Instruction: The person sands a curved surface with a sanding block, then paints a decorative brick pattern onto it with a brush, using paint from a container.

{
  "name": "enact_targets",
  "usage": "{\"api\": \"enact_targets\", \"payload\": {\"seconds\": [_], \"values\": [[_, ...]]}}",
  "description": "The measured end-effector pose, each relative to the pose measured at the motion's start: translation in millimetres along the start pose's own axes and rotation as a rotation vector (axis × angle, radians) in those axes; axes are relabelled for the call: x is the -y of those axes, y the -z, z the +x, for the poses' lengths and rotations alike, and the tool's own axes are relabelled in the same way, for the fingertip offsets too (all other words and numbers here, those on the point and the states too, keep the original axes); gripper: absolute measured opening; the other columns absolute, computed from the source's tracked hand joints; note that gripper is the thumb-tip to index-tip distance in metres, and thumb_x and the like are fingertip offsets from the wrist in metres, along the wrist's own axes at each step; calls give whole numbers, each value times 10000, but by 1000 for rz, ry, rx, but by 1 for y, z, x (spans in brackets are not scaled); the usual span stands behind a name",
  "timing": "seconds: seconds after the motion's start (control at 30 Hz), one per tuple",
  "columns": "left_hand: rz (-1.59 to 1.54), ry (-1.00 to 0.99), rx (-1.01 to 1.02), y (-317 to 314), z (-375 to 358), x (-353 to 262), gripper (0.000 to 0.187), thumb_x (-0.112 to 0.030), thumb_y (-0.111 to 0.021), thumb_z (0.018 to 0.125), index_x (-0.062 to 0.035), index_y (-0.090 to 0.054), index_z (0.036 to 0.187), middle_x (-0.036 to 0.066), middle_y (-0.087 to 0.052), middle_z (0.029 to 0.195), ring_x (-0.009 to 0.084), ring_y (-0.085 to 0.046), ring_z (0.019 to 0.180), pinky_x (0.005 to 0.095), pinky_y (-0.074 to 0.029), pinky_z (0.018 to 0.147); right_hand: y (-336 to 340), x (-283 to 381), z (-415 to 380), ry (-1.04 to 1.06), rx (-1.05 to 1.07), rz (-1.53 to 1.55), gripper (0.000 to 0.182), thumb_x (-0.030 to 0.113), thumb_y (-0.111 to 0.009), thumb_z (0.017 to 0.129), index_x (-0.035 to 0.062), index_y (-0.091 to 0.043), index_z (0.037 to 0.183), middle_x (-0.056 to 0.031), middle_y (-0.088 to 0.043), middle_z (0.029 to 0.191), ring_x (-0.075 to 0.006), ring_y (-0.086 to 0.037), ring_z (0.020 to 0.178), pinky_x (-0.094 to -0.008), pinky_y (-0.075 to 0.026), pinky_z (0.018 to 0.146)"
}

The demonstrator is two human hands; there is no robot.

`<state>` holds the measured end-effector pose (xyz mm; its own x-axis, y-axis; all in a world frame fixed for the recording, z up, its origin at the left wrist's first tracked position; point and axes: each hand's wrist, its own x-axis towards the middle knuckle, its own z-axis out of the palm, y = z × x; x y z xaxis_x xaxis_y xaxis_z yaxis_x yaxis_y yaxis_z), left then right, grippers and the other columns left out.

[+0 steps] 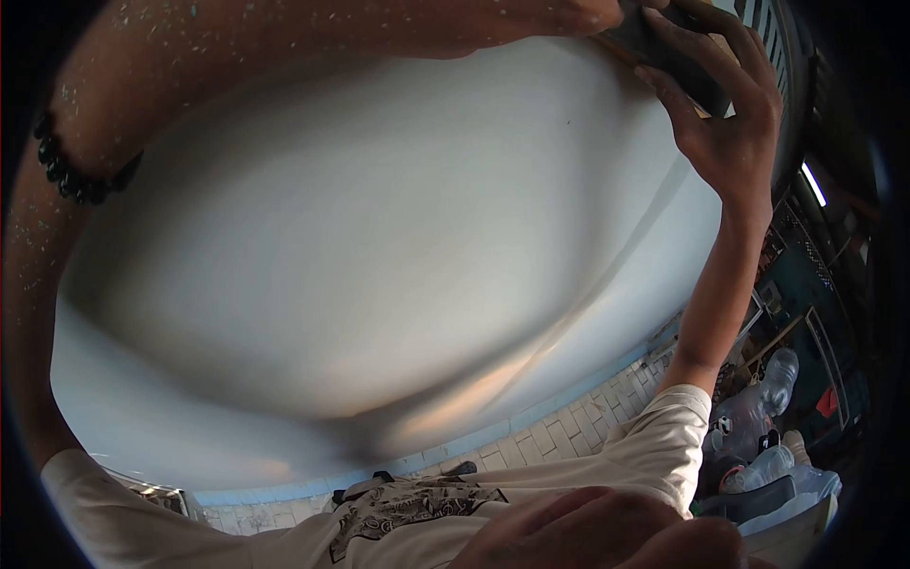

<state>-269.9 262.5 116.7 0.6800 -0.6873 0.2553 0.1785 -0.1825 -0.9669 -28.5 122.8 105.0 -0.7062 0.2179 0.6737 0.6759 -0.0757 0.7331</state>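
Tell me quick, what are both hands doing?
Left hand: mostly out of view, cannot tell.
Right hand: closed on a dark flat tool against the white wall.

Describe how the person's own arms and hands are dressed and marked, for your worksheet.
Both arms are bare below short cream sleeves. The left arm wears a bracelet of dark round beads and is flecked with pale specks. The right hand shows no glove; neither does the left hand.

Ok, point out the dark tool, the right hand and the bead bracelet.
dark tool (pixel 675 59), head view, on its flat dark face.
right hand (pixel 725 133), head view, on the palm.
bead bracelet (pixel 66 175), head view, on the black beads at the left wrist.
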Motion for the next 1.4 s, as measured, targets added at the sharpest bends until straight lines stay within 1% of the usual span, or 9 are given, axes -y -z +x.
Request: {"api": "enact_targets", "payload": {"seconds": [0.4, 0.53, 0.67, 0.8, 0.87, 1.0, 1.1, 1.23, 1.4], "values": [[-4, 99, 103, 7, 4, -8, 206, -64, -633, 895, -5, -756, 1049, 100, -668, 1172, 228, -602, 1142, 377, -476, 1034, 9, 22, 4, -192, 38, -40, 474, 13, -869, 656, 70, -771, 1116, -138, -664, 1210, -310, -631, 1124, -439, -532, 956], [48, 142, -152, 6, 0, -6, 253, 32, -620, 827, -8, -741, 1046, 109, -645, 1100, 285, -583, 1141, 380, -492, 990, 15, 31, 6, -240, 54, -21, 455, 11, -856, 673, 58, -749, 1113, -148, -662, 1208, -325, -638, 1119, -440, -534, 956], [-203, 186, -371, 25, -1, 0, 362, 125, -575, 707, -11, -699, 1018, 121, -622, 1047, 310, -568, 1061, 392, -494, 921, 16, 16, 2, -194, 35, 71, 463, 11, -855, 675, 51, -734, 1120, -156, -659, 1217, -333, -647, 1120, -449, -535, 950], [-252, 327, -259, 62, -19, -5, 445, 136, -486, 596, -20, -648, 980, 129, -595, 1018, 313, -555, 991, 411, -477, 823, 27, 25, 6, -231, 102, 83, 514, 4, -860, 655, 44, -723, 1148, -177, -650, 1251, -348, -642, 1155, -460, -533, 962], [-241, 356, -283, 55, -35, -7, 459, 114, -456, 546, -24, -626, 950, 142, -574, 1013, 319, -552, 968, 421, -467, 774, 22, 17, 1, -134, 57, 5, 424, 25, -834, 751, 42, -688, 1148, -148, -665, 1150, -288, -665, 1025, -412, -549, 871], [-110, 287, -242, 68, -48, -16, 446, 86, -486, 532, -31, -619, 942, 169, -558, 1022, 337, -543, 983, 442, -468, 773, 13, -5, -9, -54, -12, 45, 508, 165, -897, 770, 118, -728, 1247, -102, -707, 1265, -274, -680, 1175, -408, -557, 993], [-186, 306, -377, 64, -58, -17, 455, 78, -486, 526, -34, -618, 947, 158, -557, 1020, 333, -528, 984, 437, -460, 774, 18, -8, -7, -14, 3, 24, 533, 156, -879, 797, 123, -692, 1295, -100, -707, 1265, -278, -679, 1179, -399, -567, 982], [-143, 359, -197, 81, -58, -24, 453, 62, -485, 521, -39, -626, 939, 148, -557, 1015, 313, -512, 954, 417, -440, 766, 35, -4, -1, -62, 3, 62, 506, 129, -872, 799, 106, -701, 1275, -105, -704, 1281, -280, -670, 1207, -400, -554, 1010], [-241, 427, -276, 80, -73, -28, 446, 44, -479, 511, -37, -646, 917, 143, -585, 983, 293, -512, 904, 419, -425, 751, 69, -19, -7, -52, -94, 98, 497, 159, -898, 759, 109, -740, 1228, -116, -721, 1250, -274, -683, 1191, -412, -556, 1010]]}}
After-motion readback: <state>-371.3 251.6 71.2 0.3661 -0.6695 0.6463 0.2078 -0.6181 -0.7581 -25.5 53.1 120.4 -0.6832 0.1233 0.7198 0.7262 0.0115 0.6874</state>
